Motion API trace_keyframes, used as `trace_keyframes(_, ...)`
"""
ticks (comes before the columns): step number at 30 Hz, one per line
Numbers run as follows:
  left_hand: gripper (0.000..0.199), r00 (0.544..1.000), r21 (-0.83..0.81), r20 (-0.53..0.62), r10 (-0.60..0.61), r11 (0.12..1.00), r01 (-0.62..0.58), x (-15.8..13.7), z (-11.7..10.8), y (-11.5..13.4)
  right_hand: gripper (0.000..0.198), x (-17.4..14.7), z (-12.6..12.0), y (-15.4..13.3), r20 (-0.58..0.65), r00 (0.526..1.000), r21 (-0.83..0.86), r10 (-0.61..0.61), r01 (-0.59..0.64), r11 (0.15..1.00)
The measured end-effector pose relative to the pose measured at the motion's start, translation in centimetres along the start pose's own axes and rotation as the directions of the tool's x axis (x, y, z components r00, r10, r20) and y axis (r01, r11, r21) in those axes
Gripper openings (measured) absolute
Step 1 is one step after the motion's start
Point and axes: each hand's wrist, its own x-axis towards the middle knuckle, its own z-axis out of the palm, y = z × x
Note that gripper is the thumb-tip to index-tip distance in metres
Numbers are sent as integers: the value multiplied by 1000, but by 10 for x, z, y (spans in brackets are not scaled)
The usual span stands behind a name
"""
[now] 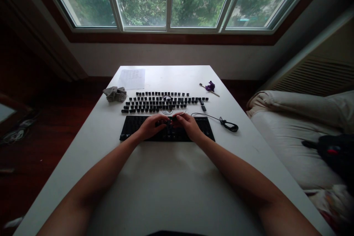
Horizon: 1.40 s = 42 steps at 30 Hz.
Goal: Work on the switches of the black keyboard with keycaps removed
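Note:
A black keyboard point(132, 127) lies across the white table, with many of its keycaps off. Over its middle, my left hand point(153, 124) is bent, its thumb apart from the fingers and nothing visible between them. My right hand point(189, 123) pinches a small tool with thin wires point(182, 113), which looks like a keycap puller, between thumb and fingers. Its dark end points toward my left fingertips; any keycap there is too small to make out. Loose black keycaps point(155, 102) stand in several rows just behind the keyboard.
A grey cloth point(114, 94) and a printed sheet point(132, 79) are at the back left. At the back right lie a brush point(214, 93) and a purple crumpled thing point(210, 86). A coiled black cable point(229, 126) rests right of the keyboard. A padded seat point(282, 143) stands beside the table.

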Motion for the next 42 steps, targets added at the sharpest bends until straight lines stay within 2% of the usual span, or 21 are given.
trace_keyframes(5, 25, 997, 33, 33, 68, 997, -69, 0, 2, 2, 36, 5, -4, 0, 11, 997, 24, 75, -76, 997)
trace_keyframes(11, 23, 987, 164, 78, 143, 974, -154, -1, 3, 6, 36, 10, -5, -4, 33, 987, 31, 159, -160, 987)
trace_keyframes(19, 24, 978, 292, 135, 160, 937, -194, -2, 7, 6, 34, 8, -2, -5, 8, 991, -9, 133, -133, 991)
trace_keyframes(24, 23, 978, 241, 143, 149, 954, -180, -1, 6, 8, 34, 9, -4, -4, 45, 990, -21, 134, -133, 991)
trace_keyframes(31, 22, 986, 55, 126, 111, 991, -119, 3, 2, 9, 36, 12, -6, -2, 58, 987, -20, 150, -149, 989)
trace_keyframes(37, 21, 982, -37, 162, 94, 995, -89, 5, -1, 4, 37, 10, -7, 6, 62, 993, -74, 104, -99, 992)
trace_keyframes(39, 21, 988, -54, 141, 64, 997, -56, 4, -1, 1, 37, 8, -6, 7, 62, 994, -100, 86, -80, 992)
trace_keyframes(42, 21, 999, -73, 50, 7, 997, -3, 1, -1, -2, 34, 5, -4, 8, 37, 997, -112, 64, -59, 992)
